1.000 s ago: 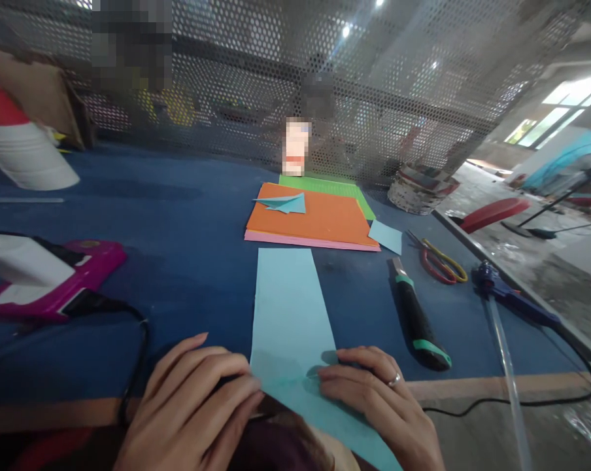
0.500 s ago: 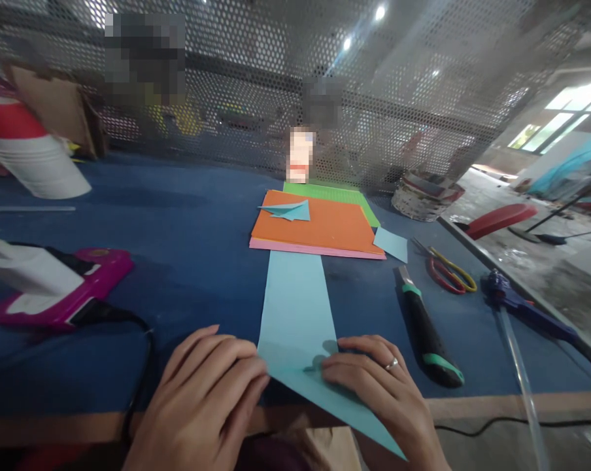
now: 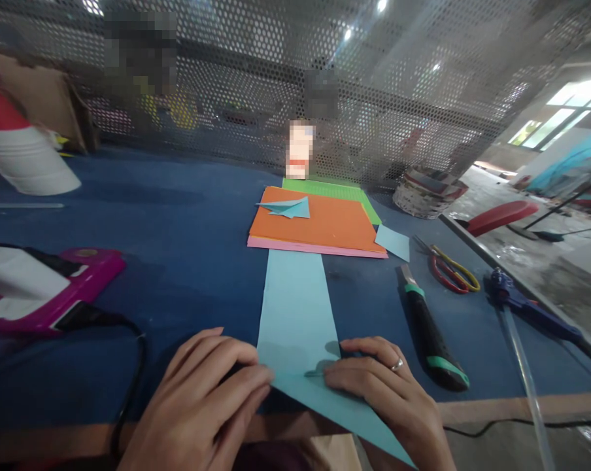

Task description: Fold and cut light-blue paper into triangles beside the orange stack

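Observation:
A long light blue sheet of paper (image 3: 298, 307) lies at the table's front edge, its near end creased and slanting off to the lower right. My left hand (image 3: 202, 392) is closed, thumb and forefinger pinching the left side of the paper at the crease. My right hand (image 3: 378, 386) has its fingers bent over the paper's right side, with a ring on one finger; its thumb is hidden. The far end of the sheet meets a stack of orange paper (image 3: 320, 222) with pink sheets beneath. A folded light blue paper piece (image 3: 290, 207) rests on that stack.
To the right lie a utility knife (image 3: 431, 333) with its blade showing, scissors (image 3: 452, 268) and a blue glue gun (image 3: 531, 307) with a clear stick. A magenta device (image 3: 80, 288) with a black cable sits left, behind it white cups (image 3: 35, 160). Perforated metal (image 3: 236, 85) borders the back.
The view has shifted slightly, moving the magenta device and cups left. Both hands stay on the light blue paper in nearly the same position.

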Demonstrator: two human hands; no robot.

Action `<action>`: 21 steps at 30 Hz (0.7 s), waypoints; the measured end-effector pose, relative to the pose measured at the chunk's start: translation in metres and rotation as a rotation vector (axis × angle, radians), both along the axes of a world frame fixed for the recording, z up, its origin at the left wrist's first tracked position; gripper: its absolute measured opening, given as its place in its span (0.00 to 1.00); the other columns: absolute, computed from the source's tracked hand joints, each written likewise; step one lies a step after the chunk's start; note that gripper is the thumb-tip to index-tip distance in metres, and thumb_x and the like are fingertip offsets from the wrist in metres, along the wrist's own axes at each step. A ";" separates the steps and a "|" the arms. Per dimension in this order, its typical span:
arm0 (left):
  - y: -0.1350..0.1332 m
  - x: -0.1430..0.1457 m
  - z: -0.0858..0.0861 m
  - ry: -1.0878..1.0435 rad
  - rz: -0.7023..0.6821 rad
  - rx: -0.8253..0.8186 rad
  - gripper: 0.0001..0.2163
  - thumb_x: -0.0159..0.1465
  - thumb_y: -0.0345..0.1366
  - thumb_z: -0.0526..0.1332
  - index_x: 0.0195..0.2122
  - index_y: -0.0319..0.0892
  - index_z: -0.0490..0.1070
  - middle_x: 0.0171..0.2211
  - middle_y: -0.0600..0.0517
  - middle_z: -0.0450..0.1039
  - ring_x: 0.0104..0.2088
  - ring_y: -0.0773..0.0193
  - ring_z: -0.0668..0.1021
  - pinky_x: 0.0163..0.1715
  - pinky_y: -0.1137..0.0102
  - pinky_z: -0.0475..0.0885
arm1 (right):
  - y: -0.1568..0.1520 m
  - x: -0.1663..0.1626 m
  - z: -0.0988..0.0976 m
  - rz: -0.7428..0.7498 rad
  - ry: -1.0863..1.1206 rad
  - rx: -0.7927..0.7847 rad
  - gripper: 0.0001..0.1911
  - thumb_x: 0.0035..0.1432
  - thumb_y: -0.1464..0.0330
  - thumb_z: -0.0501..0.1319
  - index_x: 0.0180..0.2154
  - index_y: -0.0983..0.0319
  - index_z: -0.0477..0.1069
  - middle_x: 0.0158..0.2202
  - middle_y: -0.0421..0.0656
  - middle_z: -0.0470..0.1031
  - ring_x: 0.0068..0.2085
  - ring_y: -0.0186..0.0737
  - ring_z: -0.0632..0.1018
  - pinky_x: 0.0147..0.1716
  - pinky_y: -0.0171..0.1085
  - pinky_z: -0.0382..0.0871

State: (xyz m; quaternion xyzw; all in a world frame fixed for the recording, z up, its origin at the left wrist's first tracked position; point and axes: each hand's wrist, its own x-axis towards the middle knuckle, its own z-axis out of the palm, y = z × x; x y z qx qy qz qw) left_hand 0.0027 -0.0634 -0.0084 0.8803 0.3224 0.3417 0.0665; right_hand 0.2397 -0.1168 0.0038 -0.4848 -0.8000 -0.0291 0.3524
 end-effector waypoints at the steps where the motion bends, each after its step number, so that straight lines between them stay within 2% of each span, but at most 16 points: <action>1: 0.000 0.000 0.000 -0.006 0.003 -0.005 0.08 0.65 0.26 0.55 0.39 0.46 0.70 0.35 0.55 0.68 0.39 0.65 0.71 0.55 0.62 0.57 | 0.000 0.000 0.000 0.001 0.008 -0.013 0.07 0.64 0.71 0.54 0.39 0.56 0.71 0.33 0.39 0.80 0.44 0.41 0.77 0.44 0.41 0.68; 4: 0.002 0.001 0.000 -0.009 0.004 -0.001 0.07 0.65 0.27 0.56 0.39 0.45 0.69 0.35 0.54 0.68 0.39 0.65 0.71 0.55 0.60 0.57 | 0.000 0.000 0.000 -0.011 0.034 -0.031 0.08 0.64 0.71 0.53 0.38 0.57 0.70 0.33 0.39 0.79 0.44 0.41 0.77 0.44 0.40 0.68; 10: 0.003 0.003 0.000 0.019 -0.004 0.025 0.07 0.64 0.25 0.57 0.39 0.45 0.69 0.34 0.55 0.69 0.37 0.66 0.72 0.55 0.61 0.57 | 0.000 -0.001 0.002 0.003 0.039 -0.080 0.07 0.65 0.65 0.54 0.37 0.58 0.69 0.32 0.41 0.77 0.43 0.42 0.76 0.43 0.41 0.69; 13: 0.003 0.005 0.000 0.018 0.009 0.009 0.07 0.64 0.25 0.57 0.38 0.45 0.69 0.34 0.55 0.69 0.36 0.66 0.72 0.55 0.60 0.56 | 0.002 -0.001 0.007 -0.010 0.030 -0.123 0.02 0.61 0.69 0.59 0.36 0.57 0.69 0.32 0.39 0.77 0.43 0.41 0.77 0.44 0.40 0.69; 16: 0.004 0.006 0.000 0.016 0.017 0.012 0.06 0.64 0.27 0.57 0.37 0.45 0.69 0.33 0.56 0.70 0.36 0.66 0.73 0.56 0.61 0.57 | 0.003 -0.002 0.011 -0.029 0.019 -0.129 0.05 0.59 0.73 0.63 0.36 0.57 0.70 0.31 0.36 0.78 0.42 0.38 0.77 0.43 0.37 0.71; 21: 0.004 0.006 0.000 0.026 0.035 0.013 0.05 0.66 0.29 0.56 0.36 0.45 0.68 0.33 0.55 0.70 0.36 0.64 0.74 0.54 0.60 0.58 | 0.002 -0.006 0.012 -0.164 0.054 -0.159 0.03 0.62 0.70 0.59 0.34 0.58 0.70 0.33 0.39 0.76 0.39 0.38 0.76 0.36 0.34 0.72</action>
